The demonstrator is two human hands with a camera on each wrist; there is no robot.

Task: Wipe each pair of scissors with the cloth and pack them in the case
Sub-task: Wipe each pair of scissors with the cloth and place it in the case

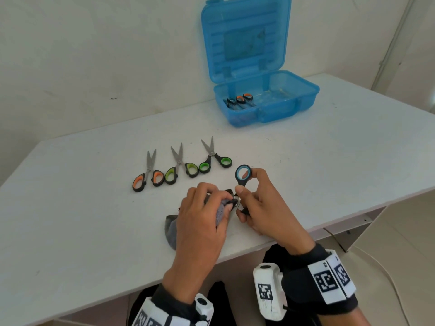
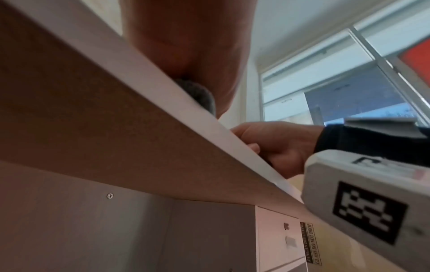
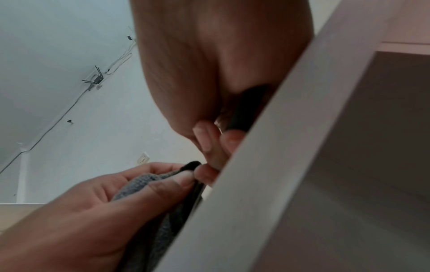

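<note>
Wiping step on the blue-ringed scissors (image 1: 243,175), held at the near edge of the white table (image 1: 329,147). Right hand (image 1: 263,208) grips the handles, thumb and fingers curled round the black shank, one blue ring standing up above the fingers. Left hand (image 1: 202,212) pinches the grey cloth (image 1: 173,231) over the blade end; the blades themselves are hidden under cloth and fingers, so whether they are open or closed cannot be told. Part of the cloth trails on the table near the left hand. Farther away, to the left, lie three pairs not yet packed: orange scissors (image 1: 148,175), lime scissors (image 1: 180,168), green scissors (image 1: 215,156). Blue case (image 1: 266,100) stands open at the far right with some pairs already inside. Risks, judged: blade edge or tip cutting through thin cloth into the left fingers if pulled against the edge; trailing cloth snagging.
</note>
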